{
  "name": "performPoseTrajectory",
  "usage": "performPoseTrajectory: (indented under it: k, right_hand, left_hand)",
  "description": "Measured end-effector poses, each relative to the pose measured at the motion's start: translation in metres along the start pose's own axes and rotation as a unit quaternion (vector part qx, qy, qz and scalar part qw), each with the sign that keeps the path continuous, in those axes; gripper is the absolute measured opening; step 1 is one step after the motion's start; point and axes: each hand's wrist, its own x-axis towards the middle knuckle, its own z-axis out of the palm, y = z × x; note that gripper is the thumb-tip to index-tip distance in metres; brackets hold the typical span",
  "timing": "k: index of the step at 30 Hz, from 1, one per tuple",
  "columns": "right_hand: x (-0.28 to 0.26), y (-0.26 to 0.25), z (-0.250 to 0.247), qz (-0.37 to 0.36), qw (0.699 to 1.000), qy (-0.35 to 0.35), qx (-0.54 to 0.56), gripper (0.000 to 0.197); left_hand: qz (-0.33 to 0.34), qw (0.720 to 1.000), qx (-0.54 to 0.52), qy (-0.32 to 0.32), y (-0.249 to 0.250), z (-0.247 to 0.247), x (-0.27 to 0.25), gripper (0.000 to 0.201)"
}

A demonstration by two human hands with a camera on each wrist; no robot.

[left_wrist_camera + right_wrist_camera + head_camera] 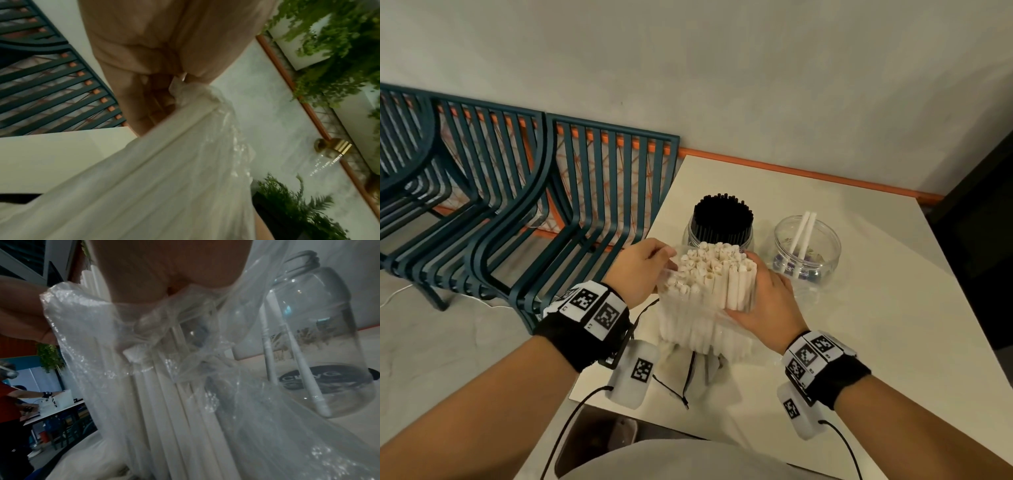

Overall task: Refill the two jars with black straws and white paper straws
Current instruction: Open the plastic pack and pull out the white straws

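A thick bundle of white paper straws (714,284) stands upright on the table in a clear plastic bag (722,329). My left hand (642,267) pinches the bag's rim (180,87) on the left side. My right hand (763,301) grips the bundle and bag (144,331) from the right. Behind stands a glass jar (690,233) packed with black straws (723,219). To its right a glass jar (806,246) holds two white straws (803,229); the right wrist view shows that jar (320,344) close by.
The white table (859,342) ends at a wall with an orange strip (808,174). Dark teal slatted chairs (524,205) stand to the left. A white cloth pouch with a black cord (688,377) lies under the bag. Another person works at a far table (20,402).
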Motion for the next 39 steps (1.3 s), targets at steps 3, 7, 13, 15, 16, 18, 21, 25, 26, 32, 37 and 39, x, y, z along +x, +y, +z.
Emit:
performPoseTrajectory:
  k: [3,7,13,15,16,18,21,25,26,32,37,39]
  right_hand:
    - [-0.002,-0.001,0.0,-0.003,1.0,0.002,0.005,0.099]
    - [-0.005,-0.003,0.001,-0.009,1.0,0.006,0.005,0.097]
    - [-0.007,-0.007,0.0,-0.013,1.0,0.017,0.013,0.092]
    - [-0.006,-0.005,-0.001,-0.013,1.0,0.017,0.008,0.092]
    - [-0.005,-0.004,-0.001,-0.011,1.0,0.017,0.002,0.092]
    - [-0.005,-0.003,-0.003,-0.007,1.0,0.019,-0.009,0.093]
    - [-0.006,-0.005,-0.003,-0.012,1.0,0.017,-0.011,0.094]
    - [-0.008,-0.007,0.0,-0.011,1.0,0.024,-0.017,0.096]
    - [-0.008,-0.007,-0.001,-0.011,0.999,0.025,-0.017,0.096]
    - [-0.006,-0.008,-0.006,-0.007,1.0,0.022,-0.014,0.098]
    - [-0.006,-0.006,-0.005,-0.007,1.0,0.007,-0.004,0.099]
    - [-0.005,-0.007,-0.006,-0.013,1.0,0.012,0.011,0.098]
  left_hand:
    - [0.009,0.997,0.081,0.01,-0.003,-0.007,-0.002,0.026]
    - [-0.073,0.994,0.023,-0.072,0.002,-0.014,-0.013,0.027]
    - [-0.131,0.967,-0.212,-0.056,0.008,-0.011,-0.023,0.017]
    - [-0.136,0.956,-0.253,-0.058,0.005,-0.01,-0.024,0.027]
    - [-0.138,0.951,-0.271,-0.06,0.003,-0.009,-0.025,0.031]
    - [-0.142,0.939,-0.305,-0.065,-0.001,-0.007,-0.027,0.039]
    - [-0.127,0.945,-0.291,-0.077,0.001,-0.003,-0.032,0.046]
    - [-0.116,0.931,-0.339,-0.072,0.003,0.003,-0.035,0.054]
    - [-0.114,0.927,-0.351,-0.072,0.003,0.004,-0.035,0.054]
    - [-0.062,0.964,-0.256,-0.036,-0.003,0.013,-0.031,0.061]
    - [-0.121,0.965,-0.23,-0.034,-0.017,0.009,-0.023,0.033]
    - [-0.135,0.955,-0.259,-0.046,-0.02,0.008,-0.022,0.024]
